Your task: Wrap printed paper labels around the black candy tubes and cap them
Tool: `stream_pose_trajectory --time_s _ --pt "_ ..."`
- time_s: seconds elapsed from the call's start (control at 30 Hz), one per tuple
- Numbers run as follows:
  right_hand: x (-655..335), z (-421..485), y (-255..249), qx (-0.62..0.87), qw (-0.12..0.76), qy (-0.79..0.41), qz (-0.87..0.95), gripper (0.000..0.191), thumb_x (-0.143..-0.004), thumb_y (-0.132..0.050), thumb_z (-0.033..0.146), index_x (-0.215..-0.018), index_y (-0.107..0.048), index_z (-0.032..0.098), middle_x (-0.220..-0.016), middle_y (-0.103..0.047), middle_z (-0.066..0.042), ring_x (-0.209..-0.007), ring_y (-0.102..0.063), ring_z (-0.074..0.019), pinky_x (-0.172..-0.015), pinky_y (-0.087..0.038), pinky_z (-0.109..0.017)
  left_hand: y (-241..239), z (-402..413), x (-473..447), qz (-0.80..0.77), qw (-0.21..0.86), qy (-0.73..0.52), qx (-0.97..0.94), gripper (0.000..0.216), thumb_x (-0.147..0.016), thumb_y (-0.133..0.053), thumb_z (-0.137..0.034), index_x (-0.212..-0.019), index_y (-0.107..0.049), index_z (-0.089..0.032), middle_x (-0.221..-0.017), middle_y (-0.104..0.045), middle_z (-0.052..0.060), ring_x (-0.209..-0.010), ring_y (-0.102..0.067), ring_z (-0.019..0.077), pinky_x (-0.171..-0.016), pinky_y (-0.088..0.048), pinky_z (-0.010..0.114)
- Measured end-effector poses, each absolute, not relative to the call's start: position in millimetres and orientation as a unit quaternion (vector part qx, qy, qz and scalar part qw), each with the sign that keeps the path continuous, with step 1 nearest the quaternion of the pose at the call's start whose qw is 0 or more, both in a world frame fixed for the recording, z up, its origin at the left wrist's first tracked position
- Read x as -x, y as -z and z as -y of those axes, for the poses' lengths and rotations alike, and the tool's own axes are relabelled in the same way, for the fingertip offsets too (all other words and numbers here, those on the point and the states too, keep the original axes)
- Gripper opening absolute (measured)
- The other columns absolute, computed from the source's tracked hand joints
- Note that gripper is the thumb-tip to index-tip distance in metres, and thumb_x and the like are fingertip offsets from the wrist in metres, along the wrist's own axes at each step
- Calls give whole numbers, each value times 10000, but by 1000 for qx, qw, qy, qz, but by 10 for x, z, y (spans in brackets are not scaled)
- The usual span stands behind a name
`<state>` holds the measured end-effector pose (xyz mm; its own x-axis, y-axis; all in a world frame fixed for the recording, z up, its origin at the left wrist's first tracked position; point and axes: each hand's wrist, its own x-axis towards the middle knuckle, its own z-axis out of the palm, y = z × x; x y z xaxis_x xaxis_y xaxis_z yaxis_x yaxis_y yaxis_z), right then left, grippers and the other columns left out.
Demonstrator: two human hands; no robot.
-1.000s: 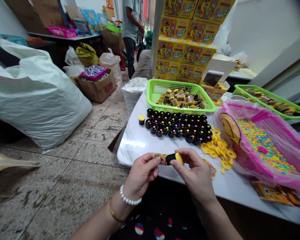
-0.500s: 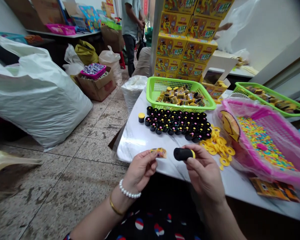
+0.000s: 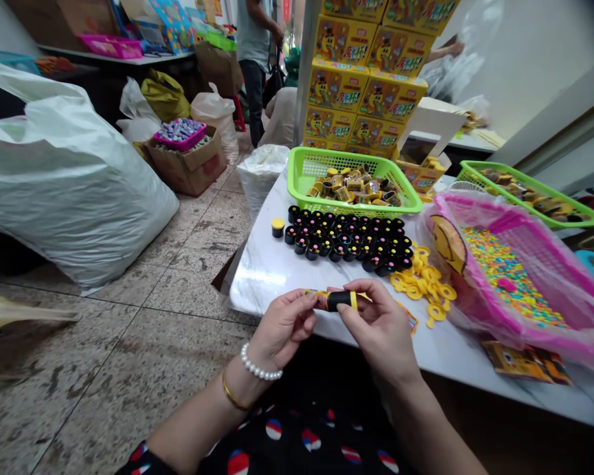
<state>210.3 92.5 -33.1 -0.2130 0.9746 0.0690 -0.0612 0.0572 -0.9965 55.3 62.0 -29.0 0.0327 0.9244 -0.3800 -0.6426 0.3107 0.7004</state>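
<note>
- Centrally, a black cup with a yellow lid [image 3: 340, 301] lies sideways in the air, above the table's near edge
- The right hand [image 3: 382, 336] has its fingers curled and its thumb pressed on the cup, gripping it near the lidded end
- The left hand [image 3: 283, 326] pinches a small printed label [image 3: 319, 299] between thumb and forefinger, the other fingers loosely bent; the label meets the cup's black end, though whether it sticks there I cannot tell
- Just beyond, black open cups [image 3: 349, 241] stand packed in rows on the white table [image 3: 264, 270], with a yellow-topped cup [image 3: 278, 228] upright near their left end
- Yellow ring-shaped pieces [image 3: 416, 280] are heaped right of the rows
- Behind the rows, a green basket [image 3: 301, 175] holds labelled cups
- To the right, a pink basket [image 3: 529, 231] lined with clear plastic holds colourful pellets [image 3: 512, 280]
- Farther back, yellow printed boxes [image 3: 361, 86] rise in a stack
</note>
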Motion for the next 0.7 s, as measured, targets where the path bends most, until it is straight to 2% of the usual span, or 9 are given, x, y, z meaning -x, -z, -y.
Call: stream_pose_trajectory --time_s 0.1,0.23,0.3,0.4,0.53,0.6,0.7 --pt "-2090 -899 351 431 480 -499 579 260 -790 -698 227 -1023 -583 242 -1006 -704 -56 -912 -707 -207 -829 -564 -329 300 -604 -569 -432 680 -562 -187 315 -659 -841 -339 -754 -661 -99 -635 -584 -8 -455 -432 13 -351 -179 118" --pt "-2052 -860 398 398 520 -500 567 293 -809 -689 236 -1080 -578 246 -909 -680 -27 -782 -688 -170 -714 -570 -287 310 -567 -564 -449 639 -579 -234 311 -706 -809 -367 -775 -680 -93 -634 -620 22 -502 -502 43 -415 -319 128" --pt "-2039 -847 436 379 541 -484 574 285 -802 -700 214 -1068 -603 248 -977 -641 -34 -850 -672 -174 -756 -565 -296 319 -555 -554 -451 628 -580 -256 296 -741 -783 -366 -795 -686 -91 -637 -632 28 -484 -501 40 -446 -358 139" --pt "-2048 -854 507 350 567 -461 586 287 -796 -707 180 -1064 -643 259 -1093 -576 -50 -985 -639 -198 -869 -545 -345 349 -549 -546 -450 636 -574 -252 291 -758 -763 -365 -806 -682 -90 -598 -619 22 -429 -474 36 -421 -325 146" --pt "-2110 -905 569 333 597 -442 581 323 -798 -708 164 -1095 -669 284 -1100 -599 -51 -1041 -613 -202 -909 -532 -354 384 -545 -551 -455 630 -583 -236 309 -758 -750 -359 -921 -674 -108 -573 -586 -5 -408 -434 35 -411 -293 150" --pt "-2143 -922 565 337 606 -414 590 331 -792 -717 161 -1094 -677 291 -1103 -613 -48 -1066 -596 -197 -915 -528 -337 363 -538 -540 -484 569 -611 -262 349 -752 -761 -330 -1029 -656 -145 -642 -590 -15 -475 -461 39 -467 -348 146" --pt "-2156 -936 536 338 600 -388 612 308 -789 -724 171 -1069 -683 290 -1073 -640 -45 -1037 -613 -187 -899 -535 -312 289 -529 -488 -529 471 -621 -337 505 -726 -789 -303 -1190 -599 -236 -914 -637 16 -669 -566 72 -663 -468 180"
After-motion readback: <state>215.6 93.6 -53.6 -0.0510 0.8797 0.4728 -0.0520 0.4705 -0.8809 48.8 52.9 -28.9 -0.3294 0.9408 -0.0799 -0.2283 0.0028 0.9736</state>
